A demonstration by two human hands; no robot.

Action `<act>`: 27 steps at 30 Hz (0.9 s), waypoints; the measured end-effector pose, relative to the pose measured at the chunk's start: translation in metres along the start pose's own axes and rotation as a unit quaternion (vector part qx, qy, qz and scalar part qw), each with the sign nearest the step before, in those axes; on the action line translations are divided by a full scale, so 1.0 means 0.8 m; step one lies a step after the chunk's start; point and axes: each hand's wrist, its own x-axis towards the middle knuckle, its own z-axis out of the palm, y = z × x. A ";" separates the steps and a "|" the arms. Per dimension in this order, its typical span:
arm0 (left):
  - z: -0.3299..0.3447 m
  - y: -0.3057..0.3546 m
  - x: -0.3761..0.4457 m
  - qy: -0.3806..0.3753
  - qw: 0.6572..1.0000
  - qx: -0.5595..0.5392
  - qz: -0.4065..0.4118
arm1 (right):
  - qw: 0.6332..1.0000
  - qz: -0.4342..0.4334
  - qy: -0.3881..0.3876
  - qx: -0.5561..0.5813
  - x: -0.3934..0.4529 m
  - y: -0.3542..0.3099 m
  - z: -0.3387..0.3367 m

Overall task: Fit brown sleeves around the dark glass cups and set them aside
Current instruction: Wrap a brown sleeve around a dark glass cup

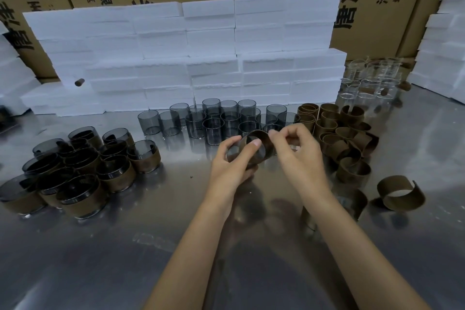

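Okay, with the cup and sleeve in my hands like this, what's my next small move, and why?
Probably close the brown sleeve snugly round the dark cup: the left hand holds the cup on its side and the right hand pinches the sleeve's edge. Then set it with the sleeved cups.

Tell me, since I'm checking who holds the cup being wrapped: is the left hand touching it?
Touching. The head view shows the left hand curled round the cup, thumb across its front, while the right hand pinches the sleeve's edge at the top.
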 end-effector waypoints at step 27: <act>0.017 0.003 -0.018 -0.135 0.990 -0.027 -0.020 | 0.965 0.192 -0.013 0.179 0.008 0.008 -0.002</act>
